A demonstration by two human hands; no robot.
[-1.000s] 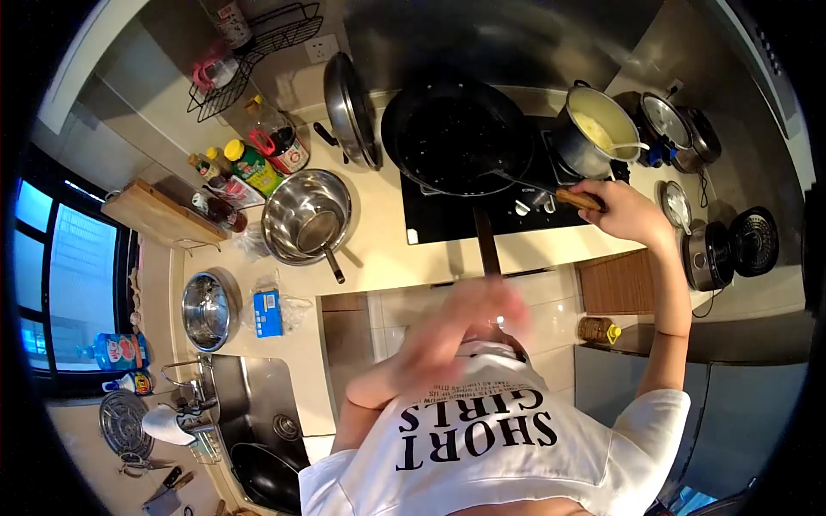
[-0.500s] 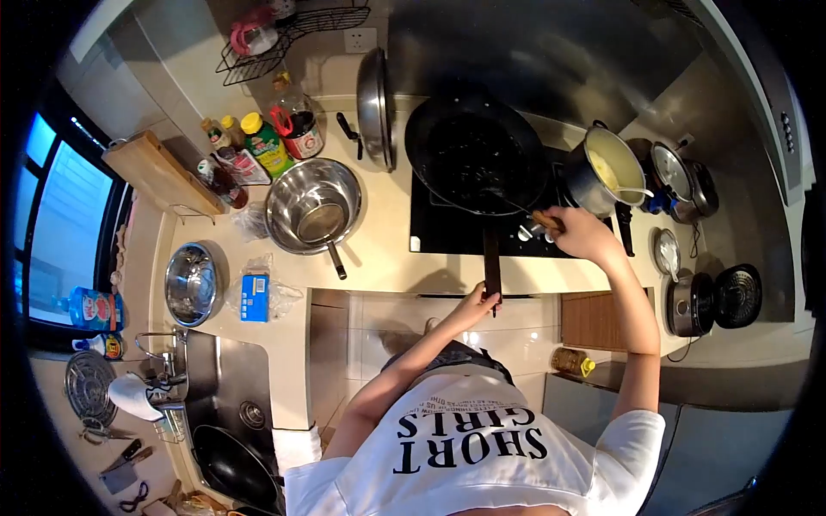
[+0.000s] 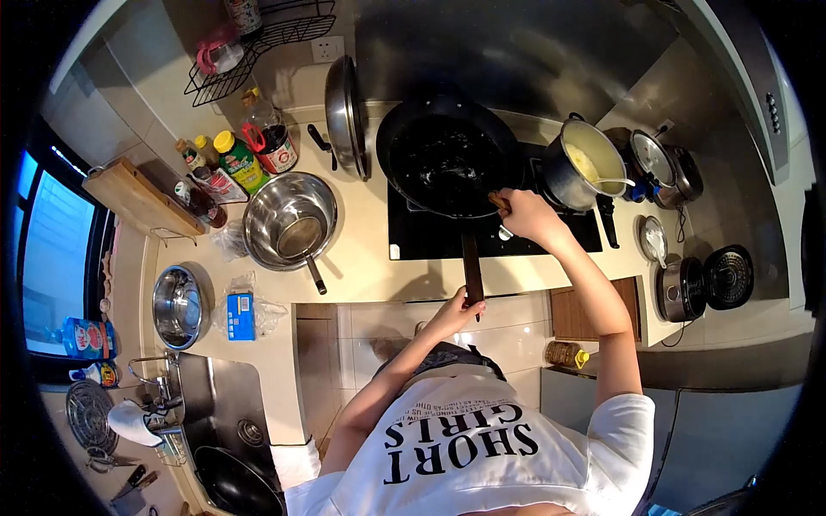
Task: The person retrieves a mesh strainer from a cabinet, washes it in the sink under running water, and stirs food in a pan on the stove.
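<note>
My left hand (image 3: 458, 313) is closed round the long handle (image 3: 471, 268) of a black wok (image 3: 447, 155) on the stove. With my right hand (image 3: 527, 213) I grip the wooden handle (image 3: 496, 201) of a utensil above the wok's near right rim. The utensil's lower end is hard to make out against the dark inside of the wok, where shiny wet spots show. Right of the wok stands a pot (image 3: 582, 163) with yellowish contents and a pale ladle handle (image 3: 618, 181) over its rim.
A large lid (image 3: 344, 116) leans left of the wok. Further left are a steel bowl (image 3: 274, 206) with a strainer (image 3: 301, 237), sauce bottles (image 3: 243, 163) and a blue box (image 3: 241, 316). An electric appliance (image 3: 681, 289) stands on the right counter.
The whole view has shifted slightly. My right hand has moved left with the utensil, nearer the wok's handle. My left hand still holds the wok handle.
</note>
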